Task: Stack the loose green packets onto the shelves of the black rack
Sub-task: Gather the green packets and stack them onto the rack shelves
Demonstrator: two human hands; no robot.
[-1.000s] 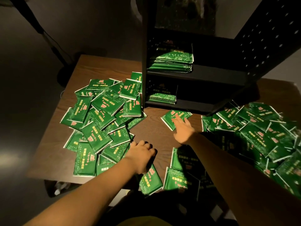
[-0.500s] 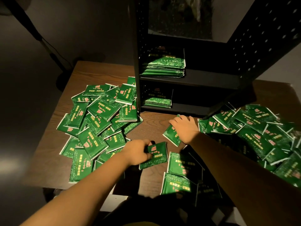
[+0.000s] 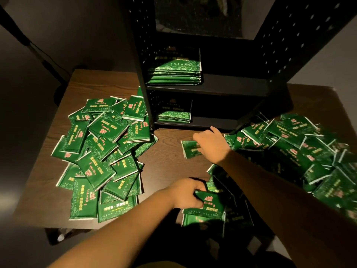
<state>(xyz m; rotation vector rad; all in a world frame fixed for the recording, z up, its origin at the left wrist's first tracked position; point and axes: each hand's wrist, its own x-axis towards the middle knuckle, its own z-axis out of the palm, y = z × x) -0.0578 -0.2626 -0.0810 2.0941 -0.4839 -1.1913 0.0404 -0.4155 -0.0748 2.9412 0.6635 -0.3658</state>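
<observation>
My left hand (image 3: 188,193) grips green packet (image 3: 209,203) at near table (image 3: 168,157) edge. My right hand (image 3: 210,145) pinches second packet (image 3: 190,149) before black rack (image 3: 212,86); loose packets (image 3: 104,151) piled left.

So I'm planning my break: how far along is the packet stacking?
Early. Done: a short stack on the upper shelf and one on the lower shelf. In hand: left hand grips a packet; right hand holds another. Left: big loose piles, left and right.
</observation>
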